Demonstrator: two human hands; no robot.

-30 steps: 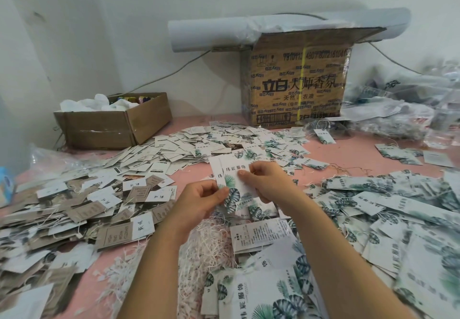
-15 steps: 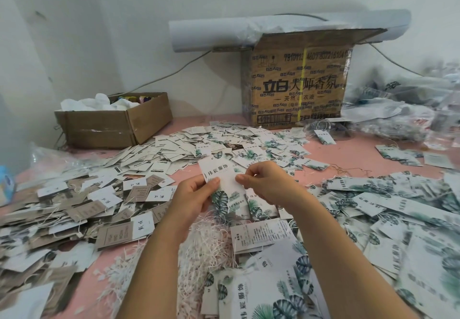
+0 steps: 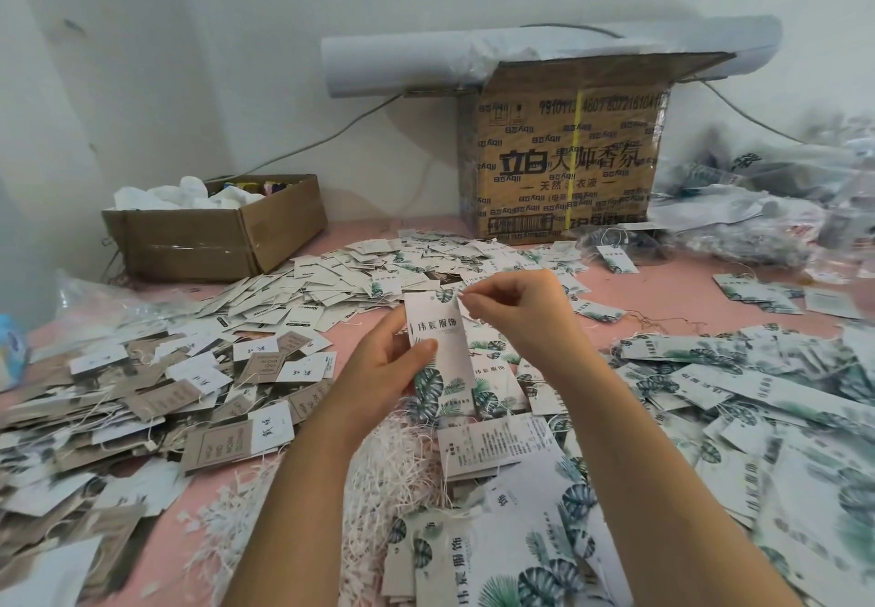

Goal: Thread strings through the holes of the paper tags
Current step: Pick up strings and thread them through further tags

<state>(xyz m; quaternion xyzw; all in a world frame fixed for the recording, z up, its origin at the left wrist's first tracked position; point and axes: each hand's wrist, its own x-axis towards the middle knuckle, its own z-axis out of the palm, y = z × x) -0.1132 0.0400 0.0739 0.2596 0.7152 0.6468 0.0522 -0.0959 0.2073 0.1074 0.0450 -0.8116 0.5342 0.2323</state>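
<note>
- The left hand (image 3: pixel 379 369) grips one tag (image 3: pixel 442 360) upright, with the thumb pressed on the printed face and the fingers behind. This keeps the card stiff and leaves its top edge free for the other hand.
- The right hand (image 3: pixel 516 310) is at the top right corner of this tag, with thumb and forefinger pinched together and the other fingers curled. It seems to pinch a string there, but the string is too thin to see with certainty. The hole also cannot be made out.
- The two hands are close and meet only at the tag. They are raised above the table (image 3: pixel 663 294), probably so that a string can pass behind the card without catching.
- Just below the hands lies the heap of strings (image 3: pixel 402 459), near enough for taking the next one quickly.
- Leaf-printed tags (image 3: pixel 757 393) are spread to the right of the right hand. Brown and white tags (image 3: pixel 142 398) lie to the left of the left hand, some with strings on them. This looks like sorting by kind.
- The threading of this one tag seems to be under way, and very many tags remain.
</note>
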